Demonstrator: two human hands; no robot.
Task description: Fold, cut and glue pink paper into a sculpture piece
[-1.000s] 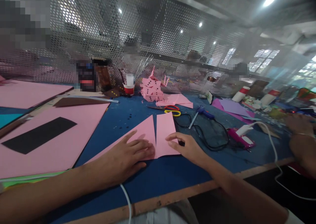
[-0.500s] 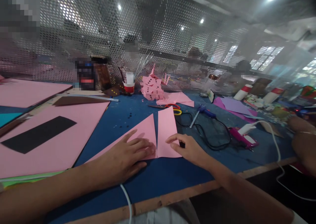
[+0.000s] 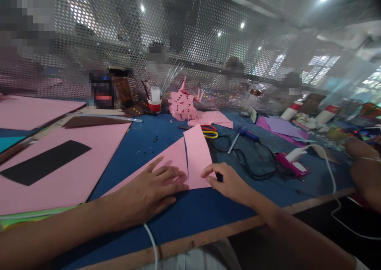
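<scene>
Blue desk [image 3: 175, 218], perforated screen [image 3: 119, 36] behind. Fingers [image 3: 166, 179] of the left hand [image 3: 145, 192] lie loosely spread on a pink sheet [image 3: 172, 154]; those of the right hand [image 3: 233, 182] bend at the edge of a pink flap [image 3: 197, 155], whether pinching I cannot tell. Their split looks mostly made, the near end unclear. Scissors [image 3: 210, 135] lie beyond, a blue glue gun [image 3: 248, 134] right.

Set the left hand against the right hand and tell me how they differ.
The left hand lies fairly flat, fingers outstretched; the right hand curls, fingers bent. The left hand rests left of the gap in the pink paper; the right hand is at the paper's right edge. Both have fingers on pink paper.
</scene>
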